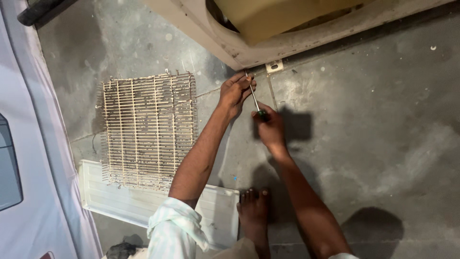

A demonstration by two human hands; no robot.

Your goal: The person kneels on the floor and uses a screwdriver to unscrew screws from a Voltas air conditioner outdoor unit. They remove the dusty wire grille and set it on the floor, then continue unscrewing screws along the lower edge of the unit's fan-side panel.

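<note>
Wire grille (148, 128) left of hands, white panel (124, 201)

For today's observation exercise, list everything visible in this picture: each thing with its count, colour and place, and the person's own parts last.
Screwdriver: one, metal shaft with dark green handle, between the two hands, tip toward the casing's lower edge.
Casing: one, beige and dirty, across the top of the view.
Bracket: one, small and pale, on the floor at the casing's edge.
Wire grille: one, cream with rust, lying flat at left, its lower edge over the panel.
Panel: one, white and ribbed, on the floor at lower left.
Floor: grey concrete, stained.
Bare foot: one, bottom centre.
Left hand: steadies the shaft near the tip.
Right hand: grips the handle.
</note>
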